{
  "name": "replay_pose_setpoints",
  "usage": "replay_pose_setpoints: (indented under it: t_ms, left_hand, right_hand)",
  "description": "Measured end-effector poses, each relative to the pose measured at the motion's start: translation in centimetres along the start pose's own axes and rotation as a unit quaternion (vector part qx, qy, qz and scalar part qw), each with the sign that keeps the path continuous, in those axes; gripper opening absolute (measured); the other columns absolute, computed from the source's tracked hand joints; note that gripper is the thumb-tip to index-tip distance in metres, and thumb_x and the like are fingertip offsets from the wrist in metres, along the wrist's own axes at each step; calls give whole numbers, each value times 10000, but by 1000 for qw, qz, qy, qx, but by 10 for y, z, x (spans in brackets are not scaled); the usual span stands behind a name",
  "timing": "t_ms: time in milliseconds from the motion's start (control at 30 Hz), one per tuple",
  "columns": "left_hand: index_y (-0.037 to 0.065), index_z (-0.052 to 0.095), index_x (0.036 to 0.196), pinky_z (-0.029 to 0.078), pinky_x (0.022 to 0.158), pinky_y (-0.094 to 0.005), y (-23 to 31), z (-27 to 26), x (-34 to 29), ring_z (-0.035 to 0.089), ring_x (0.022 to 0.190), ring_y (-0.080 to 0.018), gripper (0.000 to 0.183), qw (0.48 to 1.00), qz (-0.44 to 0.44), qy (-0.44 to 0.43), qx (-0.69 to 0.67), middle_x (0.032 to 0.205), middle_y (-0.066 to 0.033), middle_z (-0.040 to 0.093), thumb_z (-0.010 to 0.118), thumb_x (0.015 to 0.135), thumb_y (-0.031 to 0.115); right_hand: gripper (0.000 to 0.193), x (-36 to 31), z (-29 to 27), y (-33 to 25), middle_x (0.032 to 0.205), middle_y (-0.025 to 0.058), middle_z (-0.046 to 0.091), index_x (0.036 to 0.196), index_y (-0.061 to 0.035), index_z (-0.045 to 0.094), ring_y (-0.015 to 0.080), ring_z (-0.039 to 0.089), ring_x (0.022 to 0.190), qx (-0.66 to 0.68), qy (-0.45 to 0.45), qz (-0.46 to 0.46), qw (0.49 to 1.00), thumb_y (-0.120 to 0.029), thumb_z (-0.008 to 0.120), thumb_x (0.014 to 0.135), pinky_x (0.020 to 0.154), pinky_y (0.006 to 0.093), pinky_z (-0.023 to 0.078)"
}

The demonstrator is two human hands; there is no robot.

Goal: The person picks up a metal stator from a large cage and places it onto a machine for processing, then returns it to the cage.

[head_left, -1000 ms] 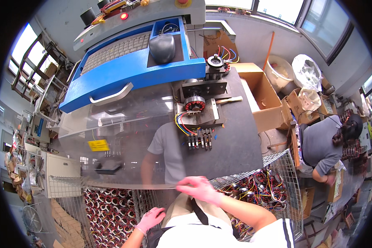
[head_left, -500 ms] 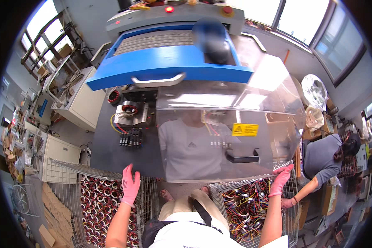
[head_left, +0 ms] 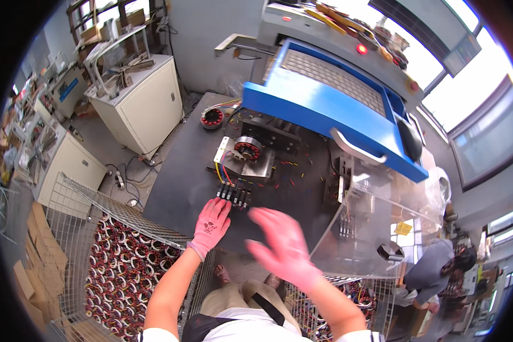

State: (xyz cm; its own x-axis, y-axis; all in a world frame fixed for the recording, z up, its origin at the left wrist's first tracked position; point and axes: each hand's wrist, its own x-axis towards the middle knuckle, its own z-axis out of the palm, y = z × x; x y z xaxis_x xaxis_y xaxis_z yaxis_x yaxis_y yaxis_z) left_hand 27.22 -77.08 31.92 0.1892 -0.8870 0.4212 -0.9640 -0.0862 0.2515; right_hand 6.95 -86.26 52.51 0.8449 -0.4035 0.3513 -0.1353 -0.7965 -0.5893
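Our left hand (head_left: 211,223), in a pink glove, has its fingers close together at the row of black clips (head_left: 236,196); we cannot tell if its grip is closed on something. Our right hand (head_left: 284,244), a little blurred, keeps a wide grip, the thumb apart from the fingers, and we see nothing in it; it is near the front edge of the desk (head_left: 174,176). From the clips, coloured wires (head_left: 224,174) go up to the wound ring (head_left: 248,148), which sits in a metal fixture (head_left: 260,166). The desk surface is dark and flat, with small coloured scraps (head_left: 292,164) scattered to the right. A second ring (head_left: 212,118) lies farther back. Over the surface we find a blue drawer (head_left: 325,108) with a keyboard (head_left: 333,80), and at the right a clear cover (head_left: 347,251). In the room, a wire basket (head_left: 119,211) full of rings is at the left, below a pale cabinet (head_left: 137,108), and a co-worker (head_left: 430,268) in grey is at the far right
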Motion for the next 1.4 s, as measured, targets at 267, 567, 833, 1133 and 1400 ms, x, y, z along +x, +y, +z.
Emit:
replay_pose_setpoints:
  t_ms: [267, 567, 833, 1133, 1400]
  left_hand:
    - [77, 566, 1212, 323, 1106, -437, -8, 12, 3, 471, 1217, -285, 411, 992, -41, 22, -114, 1231, -105, 515, 605, 813, 170]
    - [87, 528, 1273, 329, 1101, -436, 0, 5, 13, 467, 1215, -286, 474, 984, -24, 31, -175, 1245, -97, 508, 610, 811, 160]
    - [117, 368, 1420, 371, 1071, -506, 34, -44, -7, 473, 1266, -279, 661, 291, -267, 86, -915, 1365, -96, 492, 414, 937, 566]
    - [51, 343, 1431, 374, 1049, -559, 168, -102, -106, 433, 1286, -402, 894, 209, -291, 135, -924, 1398, -171, 457, 419, 844, 721]
    - [96, 399, 1397, 356, 1063, -547, 251, -98, -180, 430, 1280, -429, 862, 62, -267, 257, -927, 1384, -173, 471, 404, 829, 744]
  right_hand:
    - [493, 111, 157, 96, 1204, 203, 578, 1318, -33, 453, 323, 564, 1097, 333, -52, 246, 909, -313, 560, 926, 937, 369, 427]
    - [442, 169, 91, 191, 1183, 88, 576, 1203, -130, 588, 282, 529, 1118, -275, 24, 98, 956, -249, 657, 782, 934, 430, 430]
    - [362, 81, 80, 56, 1093, 25, 645, 1214, 13, 591, 70, 541, 984, 289, -93, 246, 921, -185, 610, 911, 861, 234, 455]
    - [441, -25, 87, 10, 780, -44, 530, 1260, -25, 579, 20, 402, 637, 464, -211, 326, 796, -349, 562, 961, 536, 173, 304]
    - [393, -113, 110, -13, 1067, 103, 650, 1239, 30, 547, 85, 546, 737, 675, -154, 399, 601, -214, 613, 937, 684, 200, 468]
